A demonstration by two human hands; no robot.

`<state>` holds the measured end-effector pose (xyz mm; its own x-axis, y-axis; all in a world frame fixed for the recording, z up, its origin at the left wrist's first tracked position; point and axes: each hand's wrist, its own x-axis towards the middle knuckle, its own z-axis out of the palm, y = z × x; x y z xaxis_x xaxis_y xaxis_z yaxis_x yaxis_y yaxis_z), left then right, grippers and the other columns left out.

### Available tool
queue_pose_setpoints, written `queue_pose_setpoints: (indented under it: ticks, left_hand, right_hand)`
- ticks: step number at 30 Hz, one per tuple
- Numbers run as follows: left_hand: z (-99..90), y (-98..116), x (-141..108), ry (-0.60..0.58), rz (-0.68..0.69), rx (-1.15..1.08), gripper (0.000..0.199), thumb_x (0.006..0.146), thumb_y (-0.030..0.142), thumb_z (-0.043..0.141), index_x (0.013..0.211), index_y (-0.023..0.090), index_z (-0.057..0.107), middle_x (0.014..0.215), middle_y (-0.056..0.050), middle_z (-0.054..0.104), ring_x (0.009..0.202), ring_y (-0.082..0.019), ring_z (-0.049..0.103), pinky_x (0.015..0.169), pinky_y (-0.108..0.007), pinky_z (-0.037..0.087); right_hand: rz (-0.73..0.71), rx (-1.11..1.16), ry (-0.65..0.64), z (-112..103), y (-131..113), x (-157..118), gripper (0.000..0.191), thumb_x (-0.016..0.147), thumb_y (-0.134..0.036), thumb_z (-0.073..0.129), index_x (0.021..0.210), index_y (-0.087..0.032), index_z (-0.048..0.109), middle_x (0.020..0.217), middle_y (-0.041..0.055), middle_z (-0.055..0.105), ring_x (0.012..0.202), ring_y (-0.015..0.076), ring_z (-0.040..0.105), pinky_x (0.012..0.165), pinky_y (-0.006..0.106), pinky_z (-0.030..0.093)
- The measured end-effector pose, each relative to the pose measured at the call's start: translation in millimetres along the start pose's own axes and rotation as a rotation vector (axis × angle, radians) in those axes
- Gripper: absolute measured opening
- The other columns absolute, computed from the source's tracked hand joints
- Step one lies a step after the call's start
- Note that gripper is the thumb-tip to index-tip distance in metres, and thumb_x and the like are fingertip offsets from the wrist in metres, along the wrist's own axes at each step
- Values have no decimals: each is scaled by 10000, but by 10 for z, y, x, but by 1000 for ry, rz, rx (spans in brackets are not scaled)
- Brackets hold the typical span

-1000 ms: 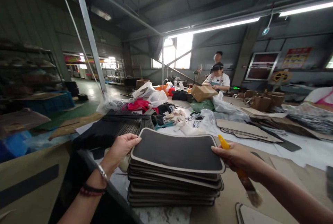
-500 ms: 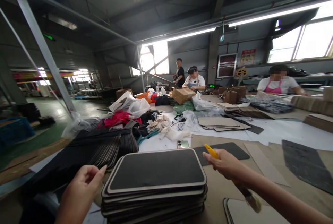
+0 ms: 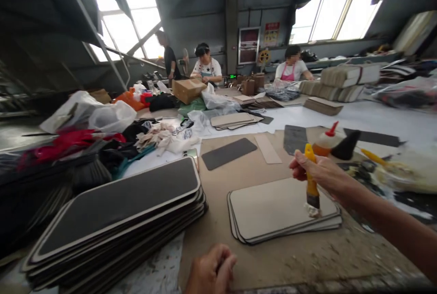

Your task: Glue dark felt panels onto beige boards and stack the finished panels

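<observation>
My right hand (image 3: 312,169) is closed around a yellow-handled brush (image 3: 311,182), held upright with its whitish, coated bristles down at the right part of a small stack of beige panels (image 3: 269,207). Whether the bristles touch the top panel is hard to tell. Near the front edge of the brown board, my left hand (image 3: 215,269) has curled fingers; nothing shows in them. To its left stands a tall stack of dark panels with light borders (image 3: 123,207).
A red-tipped bottle (image 3: 329,139) and a second yellow brush (image 3: 373,156) lie right. Behind are a dark panel (image 3: 228,153), a beige strip (image 3: 268,148), cloth scraps (image 3: 160,137) and a cardboard box (image 3: 187,90). Several people are at the back.
The view has turned right and down. My right hand has brought the brush upright over the beige panels. My left hand has moved from the tall stack's left side to its right and curled.
</observation>
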<state>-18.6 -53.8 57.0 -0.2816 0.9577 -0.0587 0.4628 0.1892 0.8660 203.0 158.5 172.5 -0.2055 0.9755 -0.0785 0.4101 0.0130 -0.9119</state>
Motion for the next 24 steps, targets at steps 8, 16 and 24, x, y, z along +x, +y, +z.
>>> queue_pose_setpoints:
  ticks: [8, 16, 24]
  left_hand:
    - [470, -66, 385, 208, 408, 381, 403, 706, 206, 667, 1103, 197, 597, 1126, -109, 617, 1063, -253, 562, 892, -452, 500]
    - [602, -81, 417, 208, 672, 556, 255, 756, 170, 631, 1009, 199, 634, 1097, -101, 613, 1041, -256, 530, 846, -454, 538]
    - [626, -127, 425, 224, 690, 552, 230, 812, 203, 564, 1033, 220, 626, 1075, -89, 623, 1023, -240, 549, 828, -434, 546]
  right_hand:
    - [197, -180, 321, -867, 741, -398, 596, 698, -756, 433, 727, -187, 609, 663, 57, 556, 489, 125, 468, 426, 262, 363]
    - [166, 198, 192, -355, 689, -455, 567, 583, -706, 637, 721, -158, 602, 645, 29, 564, 516, 128, 563, 492, 264, 530]
    - [8, 239, -82, 582, 603, -140, 438, 641, -561, 647, 786, -154, 569, 695, 2, 578, 550, 138, 619, 556, 258, 539]
